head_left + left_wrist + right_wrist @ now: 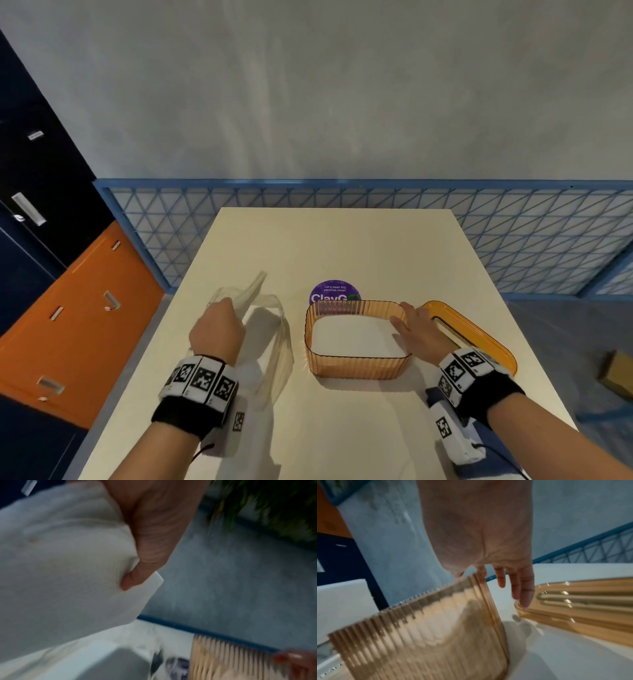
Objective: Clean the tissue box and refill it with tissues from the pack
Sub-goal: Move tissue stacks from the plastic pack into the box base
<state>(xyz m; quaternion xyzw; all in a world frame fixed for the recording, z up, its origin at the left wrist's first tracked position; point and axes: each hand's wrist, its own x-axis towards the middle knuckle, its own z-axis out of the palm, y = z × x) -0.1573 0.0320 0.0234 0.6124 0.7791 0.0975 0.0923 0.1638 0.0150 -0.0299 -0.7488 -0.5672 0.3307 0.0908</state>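
The open, ribbed, translucent amber plastic tissue box [358, 339] stands at lower centre of the head view on the cream-white table [342, 240], with a flat stack of white tissues [356, 337] lying inside it. The right hand [416, 330] is at the box's right end, just right of centre in the frame: its fingers are straight and spread, the thumb reaching over the rim onto the tissues while the other fingers lie outside the wall, so the rim sits between them. In the right wrist view the fingertips [524, 599] hang beside the ribbed wall, just touching the nearby lid.

That amber plastic lid with its slot opening [469, 334] lies flat at the right of the box, partly hidden behind the right wrist.

The left hand [217, 330] is in the lower left of the head view, well apart from the box, fingers curled round the crumpled clear plastic tissue pack wrapper [270, 329], which trails down beside the wrist. In the left wrist view (blurred) the thumb [137, 577] presses a white sheet-like surface whose nature I cannot tell.

A round purple sticker [334, 294] sits on the table just behind the box.
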